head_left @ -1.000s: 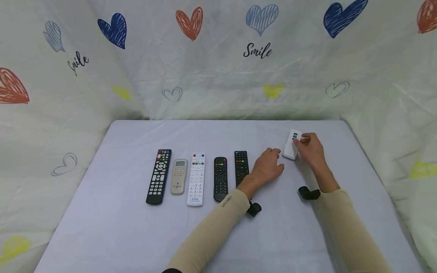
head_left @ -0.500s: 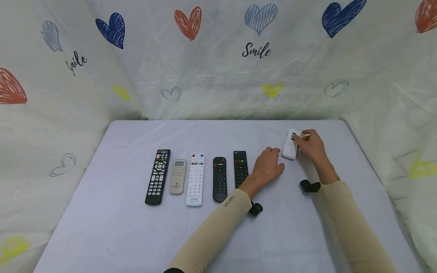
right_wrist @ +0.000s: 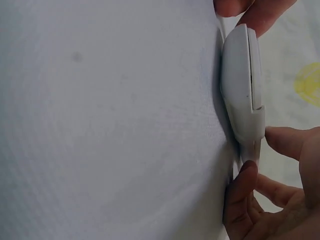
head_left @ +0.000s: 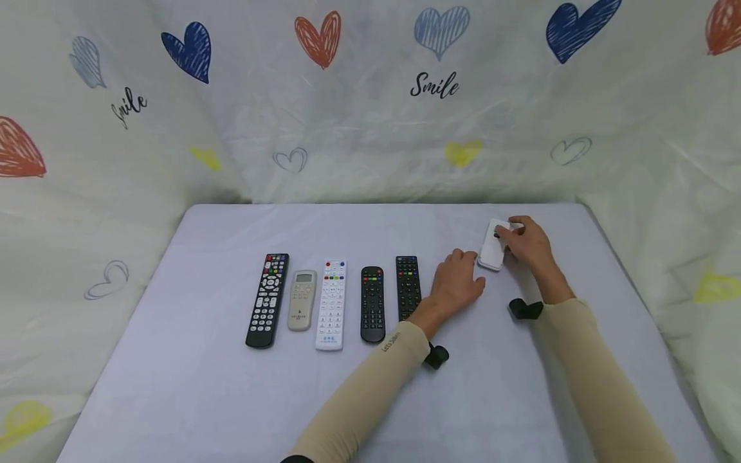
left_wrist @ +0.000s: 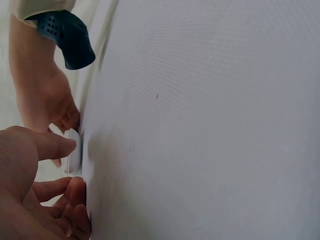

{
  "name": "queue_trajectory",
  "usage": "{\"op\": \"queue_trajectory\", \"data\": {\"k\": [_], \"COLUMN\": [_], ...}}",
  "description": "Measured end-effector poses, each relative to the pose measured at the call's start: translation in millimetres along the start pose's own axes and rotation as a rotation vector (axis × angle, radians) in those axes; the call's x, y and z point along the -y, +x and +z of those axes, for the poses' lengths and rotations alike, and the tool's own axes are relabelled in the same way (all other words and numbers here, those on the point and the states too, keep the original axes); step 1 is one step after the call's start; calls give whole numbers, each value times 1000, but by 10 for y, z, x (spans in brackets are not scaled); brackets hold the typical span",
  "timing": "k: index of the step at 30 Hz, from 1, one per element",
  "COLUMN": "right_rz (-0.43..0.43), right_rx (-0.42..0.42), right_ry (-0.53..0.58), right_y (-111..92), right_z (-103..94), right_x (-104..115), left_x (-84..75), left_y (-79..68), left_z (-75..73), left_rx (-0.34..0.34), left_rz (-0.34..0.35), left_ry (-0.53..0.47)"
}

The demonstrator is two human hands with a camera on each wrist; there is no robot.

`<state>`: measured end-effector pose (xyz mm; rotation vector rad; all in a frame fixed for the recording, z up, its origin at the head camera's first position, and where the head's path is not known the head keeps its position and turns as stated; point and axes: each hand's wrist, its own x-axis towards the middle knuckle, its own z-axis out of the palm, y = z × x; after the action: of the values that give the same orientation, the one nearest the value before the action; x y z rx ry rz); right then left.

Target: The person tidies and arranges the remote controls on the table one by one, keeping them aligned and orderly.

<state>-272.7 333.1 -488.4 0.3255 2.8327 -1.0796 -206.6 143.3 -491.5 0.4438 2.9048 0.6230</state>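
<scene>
A small white remote control with a sliding cover lies tilted near the back right of the table. My right hand holds its upper end, the thumb on the top face and the fingers at the far edge. In the right wrist view the thumb presses beside a step in the white casing. My left hand rests on the table, its fingertips at the remote's lower left edge and its thumb apart from it. The left wrist view shows the left fingers bent beside the remote.
In a row to the left lie a long black remote, a beige one with a small screen, a white one and two black ones. My left forearm partly covers the last. A heart-printed cloth hangs behind the table.
My right hand has slid a little up along the white remote, its thumb nearer the upper end. Fewer dark buttons show now. The left hand has hardly moved.
</scene>
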Motion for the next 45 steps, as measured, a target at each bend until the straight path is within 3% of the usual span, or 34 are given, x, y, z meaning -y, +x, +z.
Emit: {"op": "queue_trajectory", "data": {"k": [6,12,24,34,45], "right_rz": [-50,-44,-27,-66,-54], "right_rx": [44,86,33,29,22], "right_ry": [-89,-98,-48,10,-13], "right_y": [51,56,-17,-74,-133], "right_z": [-71,-83,-42,-5,13], "right_x": [-12,-3,-3,-25,-19], "left_x": [-21,-8,-3,14,8], "left_y": [0,-1,5,2,-11], "left_z": [16,54,56,57,76], "left_rx": [-19,-32,-41,-72,-65], "left_rz": [13,10,4,1,2], "left_ry": [-3,3,-16,-23,3]}}
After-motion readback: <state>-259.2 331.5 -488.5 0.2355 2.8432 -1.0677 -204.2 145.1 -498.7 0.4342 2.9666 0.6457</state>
